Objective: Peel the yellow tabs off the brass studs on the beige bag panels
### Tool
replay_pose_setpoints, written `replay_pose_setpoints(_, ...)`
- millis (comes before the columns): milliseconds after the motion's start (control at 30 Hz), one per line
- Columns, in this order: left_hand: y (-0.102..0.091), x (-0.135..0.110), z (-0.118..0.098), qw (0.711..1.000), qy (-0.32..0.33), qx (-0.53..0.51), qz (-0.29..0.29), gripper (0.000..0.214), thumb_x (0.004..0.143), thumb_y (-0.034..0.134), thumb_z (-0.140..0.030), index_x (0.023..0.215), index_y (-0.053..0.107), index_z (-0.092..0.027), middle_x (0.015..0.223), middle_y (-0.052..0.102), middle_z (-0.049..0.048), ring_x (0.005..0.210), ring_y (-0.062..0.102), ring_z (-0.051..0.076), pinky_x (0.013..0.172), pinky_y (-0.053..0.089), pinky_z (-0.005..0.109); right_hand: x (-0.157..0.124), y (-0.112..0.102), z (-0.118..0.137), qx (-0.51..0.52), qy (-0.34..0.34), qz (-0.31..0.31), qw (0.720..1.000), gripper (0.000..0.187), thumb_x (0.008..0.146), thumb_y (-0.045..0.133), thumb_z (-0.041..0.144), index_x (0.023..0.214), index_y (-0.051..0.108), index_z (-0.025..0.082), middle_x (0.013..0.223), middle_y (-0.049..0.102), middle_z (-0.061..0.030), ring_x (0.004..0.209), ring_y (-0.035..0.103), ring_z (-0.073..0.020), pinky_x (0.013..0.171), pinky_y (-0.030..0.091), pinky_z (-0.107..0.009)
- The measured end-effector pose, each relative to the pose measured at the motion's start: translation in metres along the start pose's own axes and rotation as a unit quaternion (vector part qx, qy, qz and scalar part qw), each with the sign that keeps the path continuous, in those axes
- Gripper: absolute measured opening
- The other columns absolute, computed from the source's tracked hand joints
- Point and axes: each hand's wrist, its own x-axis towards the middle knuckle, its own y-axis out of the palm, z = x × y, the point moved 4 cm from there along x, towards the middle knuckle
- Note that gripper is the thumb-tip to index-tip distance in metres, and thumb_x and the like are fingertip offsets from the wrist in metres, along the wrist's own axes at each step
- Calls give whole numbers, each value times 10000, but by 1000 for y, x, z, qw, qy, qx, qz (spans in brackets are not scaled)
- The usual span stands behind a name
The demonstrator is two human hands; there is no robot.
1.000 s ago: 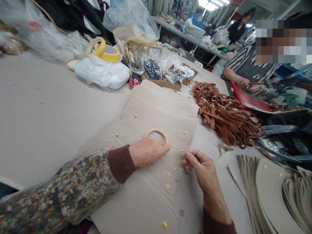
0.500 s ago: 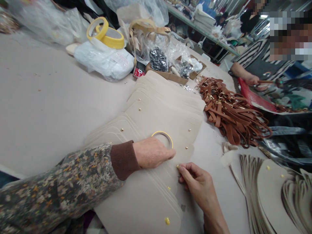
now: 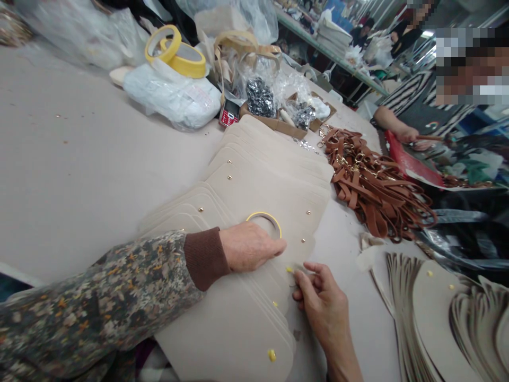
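My left hand [image 3: 251, 246] is closed on a thin roll of yellow tape [image 3: 274, 223], lying low over a fanned stack of beige panels [image 3: 274, 185]. Beside the panels' right edge, my right hand [image 3: 321, 300] has its index finger lifted off the thumb and the other fingers curled; nothing shows between them. Just left of that thumb, a small bit of yellow tape [image 3: 289, 269] sits at a panel's edge. Another yellow tape piece [image 3: 272, 355] covers a spot on the nearest panel. Small metal studs [image 3: 201, 209] show on several panels farther back.
Brown straps with gold clasps [image 3: 366, 185] are heaped at right. More beige panels [image 3: 421, 318] stand bunched at lower right. Behind lie yellow tape rolls [image 3: 186, 61] on a white bag [image 3: 170, 98], and a cardboard box [image 3: 278, 124] of bagged hardware. Across the table, a person's hand [image 3: 407, 135] holds a tool.
My right hand's index finger has lifted away from the thumb, and the hand has drawn slightly off the yellow bit at the panel edge. My left hand has barely moved.
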Motion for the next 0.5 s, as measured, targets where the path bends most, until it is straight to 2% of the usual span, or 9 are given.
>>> replay_pose_setpoints(100, 0, 0, 1, 1000, 2, 1, -8, 77, 911, 487, -206, 960, 546, -204, 692, 670, 18, 608, 623, 183, 477, 270, 275, -7, 1, 4, -26, -77, -2, 997, 244, 888, 544, 412, 884, 666, 200, 743, 708, -26, 602, 657, -150, 595, 522, -242)
replay_pose_setpoints(167, 0, 0, 2, 1000, 1, 3, -13, 79, 911, 487, -211, 962, 548, -205, 675, 662, 17, 603, 618, 186, 478, 269, 275, -10, 2, 11, -61, -138, -18, 988, 224, 897, 536, 363, 882, 693, 204, 817, 722, -41, 703, 675, -162, 684, 522, -254)
replay_pose_setpoints(233, 0, 0, 2, 1000, 0, -3, -15, 81, 909, 491, -207, 968, 546, -206, 695, 666, 18, 621, 620, 187, 492, 289, 274, -9, 5, 15, -86, -168, -39, 981, 223, 903, 521, 332, 897, 702, 201, 832, 724, -47, 739, 678, -167, 718, 512, -259)
replay_pose_setpoints(333, -2, 0, 1, 999, 4, -27, -19, 71, 904, 499, -194, 961, 541, -203, 755, 677, 21, 672, 628, 185, 528, 331, 269, -3, 8, 20, -105, -165, -53, 979, 235, 902, 508, 327, 860, 698, 195, 806, 721, -46, 707, 671, -164, 693, 497, -252)
replay_pose_setpoints(500, -7, 2, -4, 999, 12, -36, -20, 66, 888, 508, -167, 939, 540, -194, 741, 665, 16, 660, 617, 176, 519, 335, 261, 6, 11, 24, -92, -104, -26, 990, 234, 867, 535, 345, 736, 671, 208, 654, 674, -1, 572, 610, -141, 579, 452, -231)
